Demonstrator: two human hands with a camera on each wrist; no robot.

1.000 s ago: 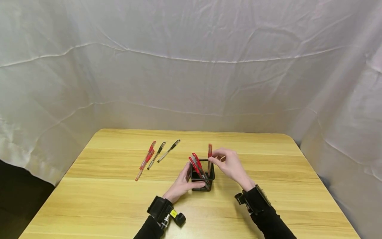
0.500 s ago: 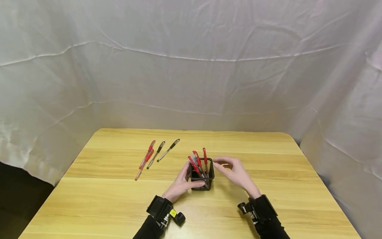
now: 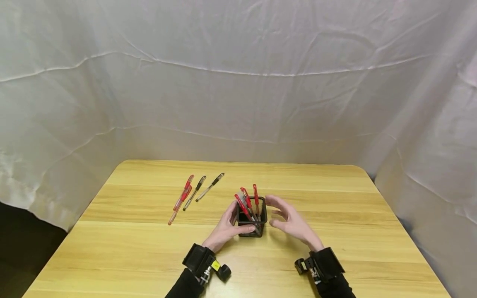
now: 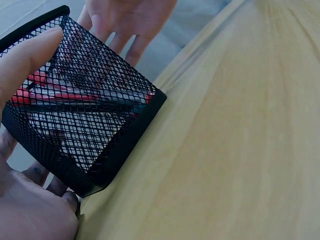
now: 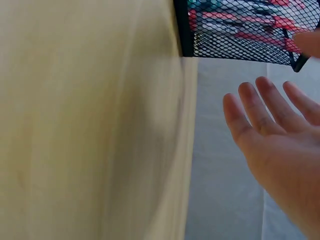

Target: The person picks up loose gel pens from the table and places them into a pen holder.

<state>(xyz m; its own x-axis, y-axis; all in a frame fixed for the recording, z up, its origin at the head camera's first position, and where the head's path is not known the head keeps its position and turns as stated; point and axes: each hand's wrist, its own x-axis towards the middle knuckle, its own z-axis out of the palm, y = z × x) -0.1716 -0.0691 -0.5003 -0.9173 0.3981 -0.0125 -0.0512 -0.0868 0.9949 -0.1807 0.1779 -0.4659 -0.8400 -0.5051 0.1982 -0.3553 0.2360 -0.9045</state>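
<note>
Black mesh walls make up a square pen holder (image 3: 259,230), which in the head view stands upright on the wood-grain tabletop (image 3: 328,194), at the near side and about midway across. The left hand (image 3: 225,229) grips it from the left, thumb across the near wall, fingers along the left wall. Just beside the right wall is the right hand (image 3: 294,221), fingers loosely bent and thumb set apart from them, nothing between them. At least three red-capped gel pens (image 3: 256,195) stand in the holder, caps up: two lean left, one is closer to upright. Farther out on the left lie two red gel pens (image 3: 185,193), overlapping, and two black gel pens (image 3: 194,193), apart from each other. Pale cloth (image 3: 238,107) hangs at the far side.

In the left wrist view, the left thumb lies flat on the mesh near the rim, with the other fingers bent round another wall. Steadying a light holder like this probably calls for gentle pressure, set lower down, so that it neither tips nor slides.

In the right wrist view, four fingers fan slightly apart, clear of the mesh; whether the thumb touches it, I cannot tell. Keeping those fingers loose and off the rim should avoid jogging the pens.
</note>
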